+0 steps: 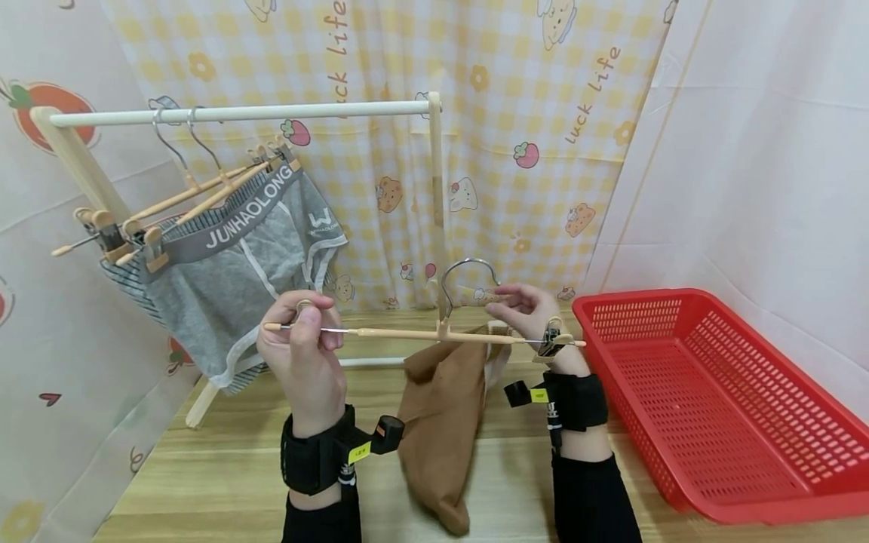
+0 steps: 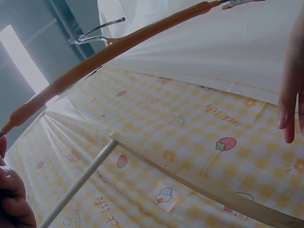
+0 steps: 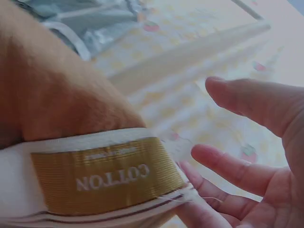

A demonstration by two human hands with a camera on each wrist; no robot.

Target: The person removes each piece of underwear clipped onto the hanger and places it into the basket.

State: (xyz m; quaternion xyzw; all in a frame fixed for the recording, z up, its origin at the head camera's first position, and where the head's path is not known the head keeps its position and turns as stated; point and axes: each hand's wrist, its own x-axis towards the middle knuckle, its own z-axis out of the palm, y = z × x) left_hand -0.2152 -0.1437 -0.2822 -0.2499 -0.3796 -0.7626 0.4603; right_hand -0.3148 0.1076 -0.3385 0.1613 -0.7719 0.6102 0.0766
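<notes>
While the left hand (image 1: 303,348) is pinching the wooden hanger's (image 1: 407,332) left end, the right hand (image 1: 532,309), fingers loose & apart, is working the brown underwear's (image 1: 441,422) waistband by the right clip (image 1: 548,345). Garment's hanging under the hanger, prob. half clipped. Still to do: hang it on the rack rail (image 1: 244,113) w/ the grey pair (image 1: 237,256).

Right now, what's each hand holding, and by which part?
Left hand pinches the wooden clip hanger at its left end. Right hand is at the right-end clip beside the brown garment's waistband; its grip cannot be told.
</notes>
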